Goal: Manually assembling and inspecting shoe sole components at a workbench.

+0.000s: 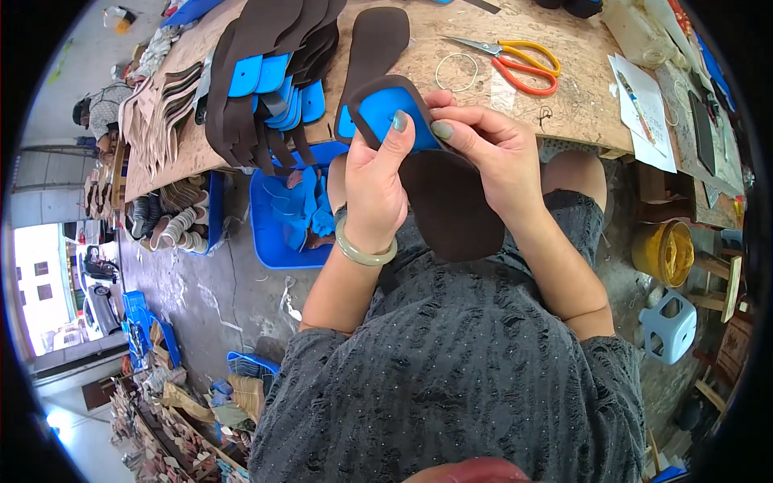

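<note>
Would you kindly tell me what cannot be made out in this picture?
In the head view:
Most fingers of the left hand: hidden behind the blue-and-dark piece.
Bottom of the blue bin: covered by blue pieces.
Dark objects: cut off by the upper edge.
What the distant person handles: too small.

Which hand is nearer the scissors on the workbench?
Right. The right hand is just below the scissors in the picture; the left hand is farther off, below and to their left.
</note>
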### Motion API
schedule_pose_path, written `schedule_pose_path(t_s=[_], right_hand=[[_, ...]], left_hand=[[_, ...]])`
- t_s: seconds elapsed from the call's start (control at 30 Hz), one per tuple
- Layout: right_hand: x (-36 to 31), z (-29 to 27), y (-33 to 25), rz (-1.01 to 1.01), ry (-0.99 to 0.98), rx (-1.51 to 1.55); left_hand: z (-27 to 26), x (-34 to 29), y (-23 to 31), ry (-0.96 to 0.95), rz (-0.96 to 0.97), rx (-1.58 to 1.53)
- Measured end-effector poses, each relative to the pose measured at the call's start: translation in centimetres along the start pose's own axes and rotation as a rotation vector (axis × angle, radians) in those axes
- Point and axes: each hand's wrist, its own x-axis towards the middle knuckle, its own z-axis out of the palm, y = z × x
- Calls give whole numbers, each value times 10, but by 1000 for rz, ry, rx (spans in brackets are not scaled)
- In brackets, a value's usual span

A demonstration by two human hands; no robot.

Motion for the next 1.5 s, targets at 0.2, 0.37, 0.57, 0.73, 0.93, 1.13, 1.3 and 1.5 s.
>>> schedule_pose_path(t_s=[0.2,0.37,0.57,0.73,0.93,1.13,1.3,1.5], right_hand=[[-3,1,-4,-32,0,-48],[-3,0,-6,-66,-27,-41],[-2,-3,-6,-83,-45,-125],[0,2,-7,-242,-70,-374],[2,1,1,-286,-92,-481],[8,-12,-16,164,-191,-157],[10,-8,-12,247,-277,-26],[12,-8,-14,209,-238,-75]], left_hand=[[2,0,3,-16,7,17],[-2,0,2,-23,7,82],[0,0,4,-36,3,134],[1,0,2,-38,33,156],[1,-1,5,93,-62,108],[3,1,16,88,-96,-127],[-5,1,10,7,-70,-103],[-1,2,9,27,-85,-108]])
